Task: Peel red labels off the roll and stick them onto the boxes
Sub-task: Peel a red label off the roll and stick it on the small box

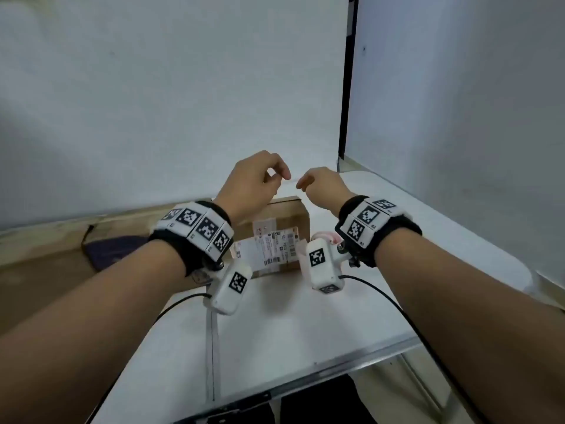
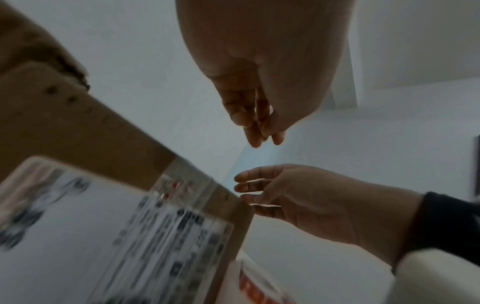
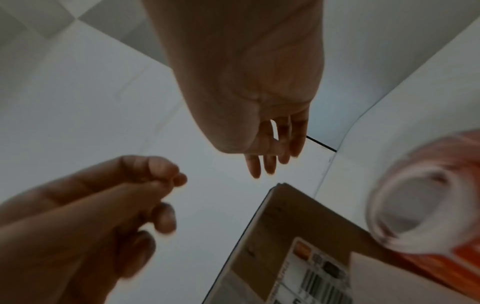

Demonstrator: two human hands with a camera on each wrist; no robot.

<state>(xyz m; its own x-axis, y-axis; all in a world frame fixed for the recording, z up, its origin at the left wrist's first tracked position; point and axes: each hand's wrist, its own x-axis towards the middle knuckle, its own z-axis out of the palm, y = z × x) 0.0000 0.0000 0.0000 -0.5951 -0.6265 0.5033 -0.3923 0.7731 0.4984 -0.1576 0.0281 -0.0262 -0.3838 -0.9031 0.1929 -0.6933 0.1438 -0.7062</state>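
A brown cardboard box (image 1: pixel 287 214) with white shipping labels stands on the white table (image 1: pixel 290 319). Both hands hover above its far edge, a short gap between them. My left hand (image 1: pixel 279 175) has its fingers curled, thumb tip meeting the index tip, and nothing shows between them. My right hand (image 1: pixel 304 183) hangs with relaxed fingers and holds nothing. The roll of red labels (image 1: pixel 328 237) lies right of the box, mostly hidden behind the right wrist camera. It is blurred in the right wrist view (image 3: pixel 428 205), beside the box (image 3: pixel 298 216).
A brown surface with a dark purple object (image 1: pixel 107 249) lies left of the table. White walls close the back and right. Black cables (image 1: pixel 397 307) trail from both wrist cameras over the table's near part. The front edge (image 1: pixel 336 367) runs below my forearms.
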